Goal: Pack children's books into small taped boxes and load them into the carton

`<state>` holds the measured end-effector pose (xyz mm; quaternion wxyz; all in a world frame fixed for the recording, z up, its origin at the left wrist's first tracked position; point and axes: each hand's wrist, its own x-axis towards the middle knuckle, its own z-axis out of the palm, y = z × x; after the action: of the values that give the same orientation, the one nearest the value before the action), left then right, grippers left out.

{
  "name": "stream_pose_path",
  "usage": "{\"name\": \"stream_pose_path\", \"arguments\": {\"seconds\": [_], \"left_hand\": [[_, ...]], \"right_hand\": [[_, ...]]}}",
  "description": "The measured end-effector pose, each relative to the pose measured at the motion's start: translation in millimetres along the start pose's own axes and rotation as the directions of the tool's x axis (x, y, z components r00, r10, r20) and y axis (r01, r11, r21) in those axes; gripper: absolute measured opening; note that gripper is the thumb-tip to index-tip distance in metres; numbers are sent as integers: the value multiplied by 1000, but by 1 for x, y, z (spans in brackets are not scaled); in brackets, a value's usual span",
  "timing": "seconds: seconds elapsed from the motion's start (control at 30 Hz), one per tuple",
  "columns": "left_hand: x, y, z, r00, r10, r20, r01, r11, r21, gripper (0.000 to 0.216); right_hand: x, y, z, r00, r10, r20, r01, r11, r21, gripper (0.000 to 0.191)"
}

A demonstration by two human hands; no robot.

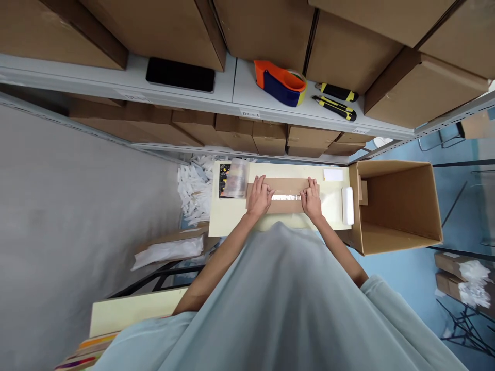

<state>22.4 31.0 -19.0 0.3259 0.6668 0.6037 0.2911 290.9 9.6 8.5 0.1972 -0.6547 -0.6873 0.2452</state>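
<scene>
A pale blue-grey shirt (282, 288) lies nearest, on the near side of the flat carton, with a forearm reaching out on either side of it. The two hands stand apart from each other: the left hand (260, 196) rests on the left end of the flat carton (288, 185), the right hand (311, 198) on its right end, fingers bent and tips down by a shiny strip (286, 198) that runs along the carton between them. Whether the fingers pinch anything, I cannot tell. The carton lies on a cream surface (232, 219), and its contents are hidden.

Just left of the carton, a clear plastic wrap (237, 178) partly covers a dark patterned item (223, 178). To its right are a white card (333, 175) and a long white object (347, 205); farther right, a big open box (406, 201) has a small brown cardboard piece (364, 193) inside. Well left of the carton lies a heap of white paper strips (195, 190).

Beyond the carton, a row of brown boxes (270, 136) fills the lower shelf level. The grey shelf (242, 82) above carries larger boxes (266, 31), a black phone-like slab (180, 74), an orange and blue tape dispenser (282, 85) and two yellow-and-black cutters (336, 100)
</scene>
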Motion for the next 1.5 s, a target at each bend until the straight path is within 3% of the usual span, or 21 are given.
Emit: {"name": "stream_pose_path", "arguments": {"seconds": [0.2, 0.33, 0.47, 0.63, 0.73, 0.83, 1.0, 1.13, 1.23, 1.33, 1.4, 1.5], "left_hand": [[-4, 6, -7, 998, 55, -28, -52, 994, 99, 22], [19, 22, -21, 988, 142, -55, -133, 980, 147, 24], [80, 65, -47, 950, 261, -173, -240, 962, 132, 24], [177, 139, -85, 861, 353, -366, -353, 933, 70, 20], [211, 172, -102, 819, 340, -462, -365, 930, 37, 19], [216, 184, -109, 797, 328, -507, -356, 933, 44, 19], [187, 166, -102, 818, 294, -494, -317, 948, 39, 17], [153, 150, -97, 832, 239, -500, -275, 961, 1, 19], [118, 142, -96, 840, 163, -518, -240, 967, -86, 14], [70, 137, -91, 862, 68, -502, -205, 953, -223, 17], [35, 137, -85, 885, 31, -465, -191, 935, -300, 23], [-15, 141, -74, 905, -2, -425, -159, 925, -345, 26]], "right_hand": [[-4, -5, -2, 997, -51, -51, 51, 999, -14, 31], [21, -20, -16, 989, -113, -99, 108, 993, -54, 33], [88, -60, -56, 942, -281, -186, 266, 959, -100, 35], [205, -141, -116, 853, -448, -267, 415, 894, -171, 43], [262, -180, -136, 864, -450, -224, 403, 887, -227, 47], [294, -198, -136, 920, -375, -116, 335, 904, -267, 44], [309, -198, -124, 956, -291, -41, 271, 926, -262, 49], [307, -193, -132, 960, -280, -10, 274, 944, -184, 41], [275, -181, -132, 952, -291, -93, 296, 954, 44, 35], [202, -162, -112, 959, -259, -116, 284, 879, 384, 46], [140, -152, -93, 976, -215, -43, 198, 782, 590, 56], [55, -148, -72, 987, -128, 95, 12, 657, 754, 61]]}}
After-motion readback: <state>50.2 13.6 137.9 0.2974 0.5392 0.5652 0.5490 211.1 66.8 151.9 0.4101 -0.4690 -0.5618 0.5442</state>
